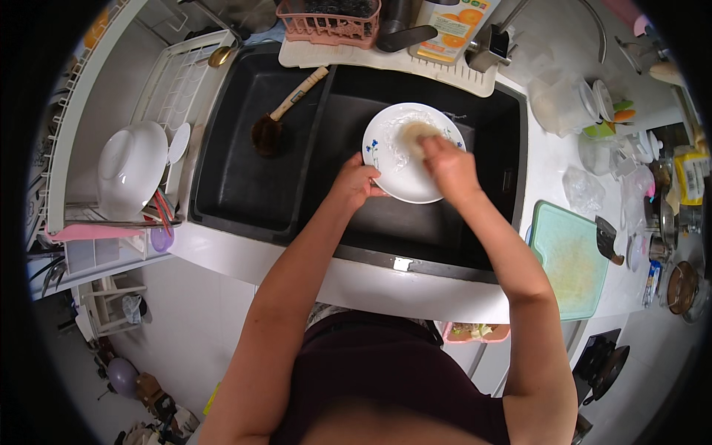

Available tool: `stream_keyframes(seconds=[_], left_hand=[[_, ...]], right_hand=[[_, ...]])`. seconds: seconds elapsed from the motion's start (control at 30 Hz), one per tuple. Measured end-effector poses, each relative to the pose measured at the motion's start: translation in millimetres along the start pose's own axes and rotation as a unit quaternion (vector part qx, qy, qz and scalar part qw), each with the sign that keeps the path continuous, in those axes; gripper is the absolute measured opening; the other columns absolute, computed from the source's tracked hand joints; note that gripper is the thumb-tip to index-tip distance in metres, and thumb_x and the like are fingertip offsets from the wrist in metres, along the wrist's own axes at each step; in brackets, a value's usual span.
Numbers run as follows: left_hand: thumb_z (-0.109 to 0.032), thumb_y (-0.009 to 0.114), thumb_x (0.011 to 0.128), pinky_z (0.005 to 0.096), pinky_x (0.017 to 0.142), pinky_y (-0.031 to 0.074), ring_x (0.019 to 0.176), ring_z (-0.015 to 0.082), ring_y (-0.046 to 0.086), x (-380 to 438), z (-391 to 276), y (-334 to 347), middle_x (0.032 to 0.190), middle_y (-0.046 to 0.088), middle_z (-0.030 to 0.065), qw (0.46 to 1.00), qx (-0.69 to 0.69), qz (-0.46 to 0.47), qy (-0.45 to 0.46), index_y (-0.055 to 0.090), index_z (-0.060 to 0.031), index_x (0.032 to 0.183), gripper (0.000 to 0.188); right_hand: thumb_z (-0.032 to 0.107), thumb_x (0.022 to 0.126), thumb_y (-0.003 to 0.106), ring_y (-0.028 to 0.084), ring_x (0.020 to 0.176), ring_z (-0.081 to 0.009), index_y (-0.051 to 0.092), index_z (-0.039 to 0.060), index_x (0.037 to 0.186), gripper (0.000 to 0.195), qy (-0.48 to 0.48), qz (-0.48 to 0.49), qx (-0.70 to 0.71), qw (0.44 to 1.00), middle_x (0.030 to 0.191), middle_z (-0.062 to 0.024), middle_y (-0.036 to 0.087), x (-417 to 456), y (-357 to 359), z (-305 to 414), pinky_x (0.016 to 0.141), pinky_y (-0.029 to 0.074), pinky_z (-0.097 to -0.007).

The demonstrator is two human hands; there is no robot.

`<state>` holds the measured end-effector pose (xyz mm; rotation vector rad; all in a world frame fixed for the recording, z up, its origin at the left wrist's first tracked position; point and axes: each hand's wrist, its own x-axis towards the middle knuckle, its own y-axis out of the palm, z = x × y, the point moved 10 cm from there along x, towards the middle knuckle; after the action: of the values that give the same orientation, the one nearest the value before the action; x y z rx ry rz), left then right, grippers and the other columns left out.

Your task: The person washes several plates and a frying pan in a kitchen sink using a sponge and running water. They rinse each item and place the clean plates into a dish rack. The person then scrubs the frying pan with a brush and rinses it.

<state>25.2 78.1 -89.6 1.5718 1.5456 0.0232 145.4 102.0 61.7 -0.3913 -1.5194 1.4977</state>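
Above the right basin of a black double sink (pixel 384 245), I see a white plate (pixel 409 186) with small blue flowers near its rim. My left hand (pixel 359 181) grips the plate's lower left edge, thumb on top. Pressed to the plate's face is a round beige scrubbing pad (pixel 414 136), blurred, with my right hand (pixel 449 167) shut on it. Foam streaks lie across the plate around the pad. In the left basin rests a brown bristle brush (pixel 267 133), its wooden handle leaning toward the divider.
Behind the sink, a pink basket (pixel 334 28) and a dish soap bottle (pixel 448 28) stand on a white mat (pixel 317 54). A white dish rack (pixel 172 83) with a large bowl (pixel 133 167) is at left. At right lie a green cutting board (pixel 570 267) and a cleaver (pixel 606 236).
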Motion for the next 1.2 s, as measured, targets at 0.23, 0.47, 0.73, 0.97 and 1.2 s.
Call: stream_keyframes(seconds=[0.23,0.47,0.73,0.97,1.2], left_hand=[[0.011,0.042,0.067,0.0563,0.072,0.049,0.093,0.0373,0.057,-3,-3,-3,0.108,0.051,0.0219,1.000,0.017,-0.011,0.002,0.037,0.0011,0.115,0.050],[0.011,0.042,0.067,0.0557,0.074,0.049,0.093,0.0372,0.057,-8,-5,-5,0.108,0.051,0.0222,0.999,0.018,-0.033,0.004,0.036,0.0010,0.117,0.051],[0.010,0.043,0.066,0.0576,0.072,0.048,0.093,0.0371,0.057,-6,-8,-4,0.108,0.051,0.0217,0.999,0.003,-0.026,0.021,0.036,-0.0006,0.117,0.052],[0.014,0.042,0.065,0.0604,0.077,0.045,0.100,0.0379,0.054,-7,-3,-15,0.112,0.050,0.0202,0.998,-0.007,-0.064,-0.003,0.040,-0.0012,0.116,0.053],[0.010,0.042,0.068,0.0572,0.069,0.049,0.093,0.0374,0.057,-2,-4,-13,0.108,0.052,0.0201,0.999,0.005,-0.046,0.015,0.037,-0.0011,0.117,0.051]], right_hand=[[0.011,0.079,0.059,0.059,0.070,-0.0141,0.060,0.0002,0.087,0.013,0.290,-0.021,0.387,0.875,0.078,-0.0087,0.060,-16,37,-76,0.058,0.050,-0.0266],[0.018,0.088,0.051,0.056,0.074,-0.0100,0.054,-0.0013,0.098,0.022,0.325,-0.164,0.531,0.766,0.087,-0.0054,0.058,-17,-23,-93,0.063,0.053,-0.0246],[0.007,0.063,0.067,0.061,0.079,-0.0300,0.052,0.0029,0.088,0.030,0.054,-0.002,-0.004,0.999,0.087,-0.0145,0.060,-45,-14,-6,0.063,0.051,-0.0352],[0.009,0.057,0.066,0.058,0.071,-0.0271,0.057,0.0066,0.079,0.024,0.032,-0.030,0.028,0.999,0.077,-0.0080,0.055,-32,-26,-1,0.057,0.049,-0.0350],[0.004,0.063,0.055,0.054,0.081,-0.0238,0.059,0.0066,0.076,0.014,-0.065,0.058,-0.035,0.996,0.081,-0.0059,0.054,-36,-3,11,0.060,0.050,-0.0309]])
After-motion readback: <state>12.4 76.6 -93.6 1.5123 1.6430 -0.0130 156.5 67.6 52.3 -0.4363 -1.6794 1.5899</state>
